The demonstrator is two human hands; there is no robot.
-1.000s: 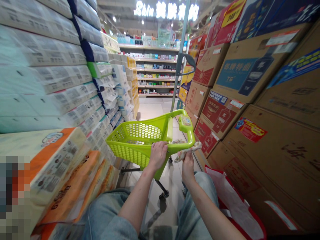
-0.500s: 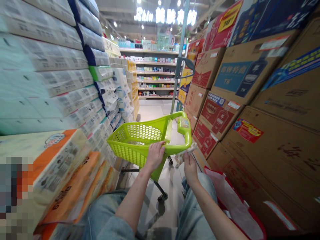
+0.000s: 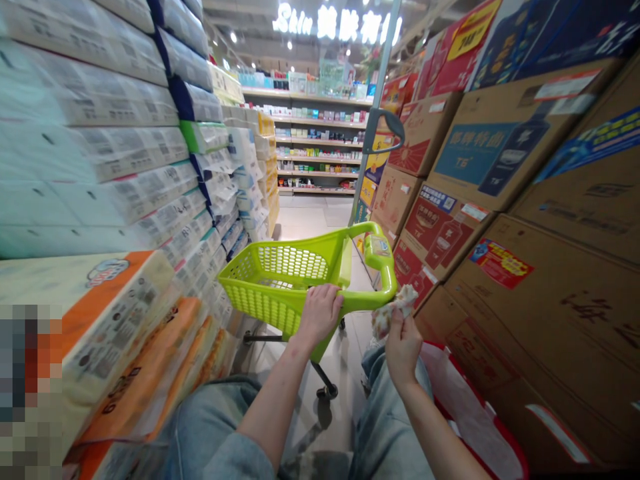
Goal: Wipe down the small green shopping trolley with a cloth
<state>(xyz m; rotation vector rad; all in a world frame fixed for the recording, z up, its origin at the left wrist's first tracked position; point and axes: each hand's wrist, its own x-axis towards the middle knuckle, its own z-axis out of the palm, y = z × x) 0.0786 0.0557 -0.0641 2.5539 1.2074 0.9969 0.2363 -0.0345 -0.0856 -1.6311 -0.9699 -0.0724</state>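
Note:
A lime-green plastic shopping cart (image 3: 280,267) with a perforated basket stands in front of me, its handle (image 3: 387,280) toward the right. My left hand (image 3: 321,310) is closed over the near rim of the cart, close to where the handle begins. In my right hand (image 3: 404,340) a crumpled whitish cloth with brownish patches (image 3: 387,319) is pinched between thumb and fingers. The cloth lies right beside the handle's near corner; whether it touches the plastic I cannot tell. Nothing shows inside the visible part of the basket.
Wrapped paper packs (image 3: 140,153) are stacked high on the left, with orange packs (image 3: 145,360) lower down. Cardboard cartons (image 3: 470,147) rise on the right. A red-edged white bag (image 3: 465,407) lies by my right knee. A grey pole (image 3: 373,133) stands beyond the cart; stocked shelves (image 3: 320,140) are behind.
My right hand has moved to the right with the cloth, out along the handle's corner. My left hand keeps its grip on the cart. The view has shifted slightly.

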